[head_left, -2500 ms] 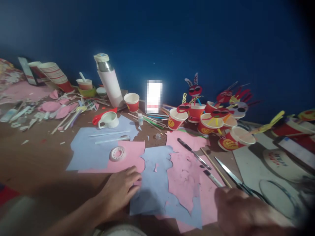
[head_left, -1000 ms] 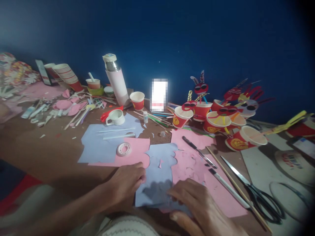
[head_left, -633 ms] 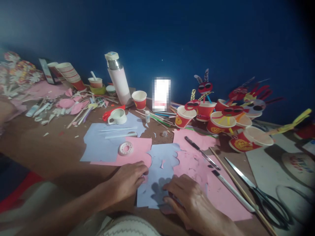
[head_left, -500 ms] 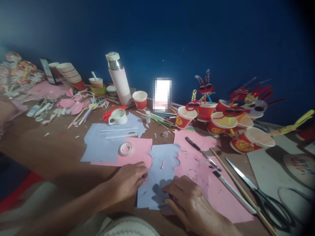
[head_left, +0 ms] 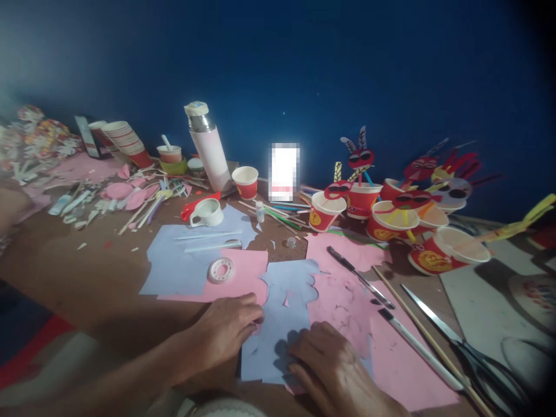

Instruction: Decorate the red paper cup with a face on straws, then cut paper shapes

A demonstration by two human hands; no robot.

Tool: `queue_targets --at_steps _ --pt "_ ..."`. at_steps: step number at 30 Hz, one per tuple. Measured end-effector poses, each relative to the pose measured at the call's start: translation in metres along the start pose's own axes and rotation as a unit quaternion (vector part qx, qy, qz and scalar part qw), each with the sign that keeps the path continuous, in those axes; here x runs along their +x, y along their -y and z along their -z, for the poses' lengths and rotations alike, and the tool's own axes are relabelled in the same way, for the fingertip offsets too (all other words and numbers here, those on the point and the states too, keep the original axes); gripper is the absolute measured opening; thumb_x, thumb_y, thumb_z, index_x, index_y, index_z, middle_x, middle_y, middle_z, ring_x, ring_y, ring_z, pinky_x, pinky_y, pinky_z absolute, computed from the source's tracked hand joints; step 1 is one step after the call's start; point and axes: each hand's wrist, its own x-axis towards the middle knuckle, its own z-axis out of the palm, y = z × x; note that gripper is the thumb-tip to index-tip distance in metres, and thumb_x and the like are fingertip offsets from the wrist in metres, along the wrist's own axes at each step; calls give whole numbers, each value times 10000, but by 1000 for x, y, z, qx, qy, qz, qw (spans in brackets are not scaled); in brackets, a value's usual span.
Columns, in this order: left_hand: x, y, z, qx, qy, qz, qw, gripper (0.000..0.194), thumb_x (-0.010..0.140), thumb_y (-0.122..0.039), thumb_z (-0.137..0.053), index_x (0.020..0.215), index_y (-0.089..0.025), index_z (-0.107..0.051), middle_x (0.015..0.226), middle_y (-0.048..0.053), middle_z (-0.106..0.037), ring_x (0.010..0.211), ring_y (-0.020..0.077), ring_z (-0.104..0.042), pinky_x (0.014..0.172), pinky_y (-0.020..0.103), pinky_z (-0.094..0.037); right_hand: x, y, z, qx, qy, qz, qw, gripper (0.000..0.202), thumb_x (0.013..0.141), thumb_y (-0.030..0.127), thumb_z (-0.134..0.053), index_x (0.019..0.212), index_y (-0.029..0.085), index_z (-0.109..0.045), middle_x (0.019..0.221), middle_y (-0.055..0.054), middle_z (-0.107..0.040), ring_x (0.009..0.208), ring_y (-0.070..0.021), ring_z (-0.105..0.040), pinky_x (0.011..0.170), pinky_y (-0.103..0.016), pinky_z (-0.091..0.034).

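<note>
A light blue sheet (head_left: 286, 278) with cut, wavy edges lies in front of me, overlapping pink paper (head_left: 343, 313). My left hand (head_left: 234, 318) rests at its left edge, fingers curled together; whatever they may hold is hidden. On its lower right part lies my right hand (head_left: 328, 359), fingers bent and pointing left, their tips close to the paper. A small pink scrap (head_left: 286, 300) sits on the blue sheet. To the left, a white tape roll (head_left: 221, 270) lies on another pink sheet (head_left: 247, 260), beside blue paper (head_left: 169, 255) with clear straws on it.
Scissors (head_left: 464, 347), a wooden stick (head_left: 417, 307), a pen (head_left: 360, 277) and a white marker (head_left: 419, 347) lie at the right. Decorated paper cups (head_left: 328, 211) stand behind. Further left are a thermos (head_left: 209, 150), a white mug (head_left: 208, 212) and scattered paper pieces (head_left: 117, 190).
The whole view has shifted slightly, with the table items appearing a little lower. Both hands keep nearly the same places on the paper.
</note>
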Motion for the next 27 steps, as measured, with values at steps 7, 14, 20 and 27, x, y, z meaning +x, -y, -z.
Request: queue_targets --at_steps 7,14,20,27 --pt "-2 3 -2 -3 4 -6 1000 149 869 -199 -423 803 -204 -557 848 -1 -559 740 149 -573 616 245 -356 0 -2 -1 14 3 -10 1000 165 866 160 -437 904 203 -592 793 -33 -614 693 -191 -501 662 -328 -347" --pt "-5 9 0 -33 4 -35 999 126 874 -204 -438 929 -224 -550 923 -1 -548 804 148 -562 680 243 -370 2 -1 -4 11 -10 -31 999 179 877 181 -439 912 205 -613 777 -37 -617 691 -188 -499 657 -312 -343" --pt "-2 4 4 -1 22 -35 999 93 832 -179 -470 822 -211 -557 892 -3 -568 754 151 -575 629 241 -357 1 0 -4 6 -16 -33 999 158 875 186 -457 894 203 -613 768 -26 -620 696 -178 -506 660 -299 -336" --pt "-1 -2 4 -17 0 -10 1000 91 824 -204 -480 838 -216 -570 888 -7 -596 757 162 -587 648 247 -367 1 -2 -4 -4 -18 -24 1000 176 890 222 -447 903 202 -621 758 -26 -630 689 -176 -518 655 -299 -330"
